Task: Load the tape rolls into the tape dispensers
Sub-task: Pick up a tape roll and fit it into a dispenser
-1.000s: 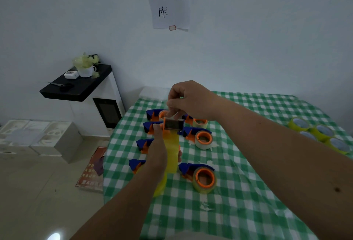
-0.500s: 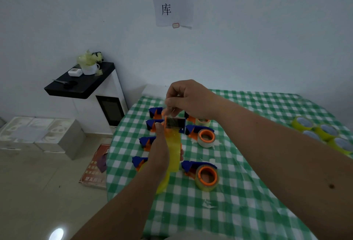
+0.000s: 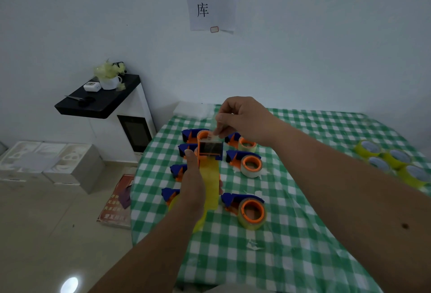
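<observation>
Dispenser [image 3: 209, 150] gripped, yellow roll [image 3: 211, 185] loaded; tape end [image 3: 215, 137] pinched.

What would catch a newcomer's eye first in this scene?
First, the two hands raised mid-frame: the left hand holds an orange tape dispenser with yellow tape hanging down, while the right hand pinches the tape end at its top. Below them, blue-and-orange loaded dispensers sit on the green checked tablecloth.
</observation>
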